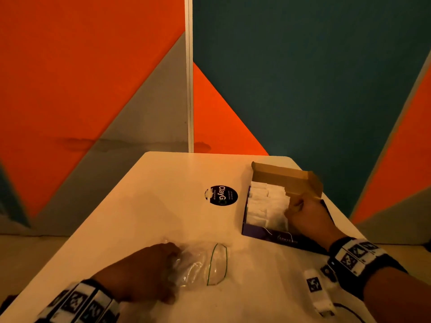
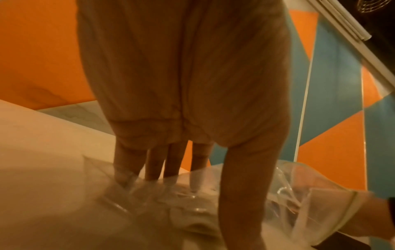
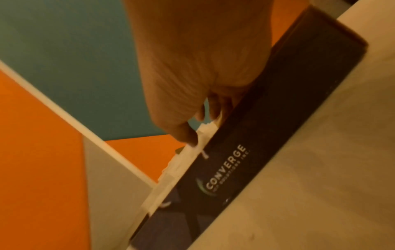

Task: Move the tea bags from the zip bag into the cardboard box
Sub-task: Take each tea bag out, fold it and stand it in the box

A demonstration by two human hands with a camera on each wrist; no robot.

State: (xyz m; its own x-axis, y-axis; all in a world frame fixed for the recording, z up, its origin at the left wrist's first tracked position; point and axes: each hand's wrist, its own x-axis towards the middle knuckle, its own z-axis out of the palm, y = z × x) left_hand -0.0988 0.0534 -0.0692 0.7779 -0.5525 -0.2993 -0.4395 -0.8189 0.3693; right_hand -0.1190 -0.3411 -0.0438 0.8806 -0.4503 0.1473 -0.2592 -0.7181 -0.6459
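Head view: white table (image 1: 163,217), orange-teal wall (image 1: 93,66); left hand (image 1: 144,273) fingers grip zip bag (image 1: 200,266), right hand (image 1: 305,215) grip unclear.

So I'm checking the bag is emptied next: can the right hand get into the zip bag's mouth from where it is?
Probably yes. The zip bag lies with its green-edged mouth facing the right hand, bare table between them, while the left hand holds its far end.
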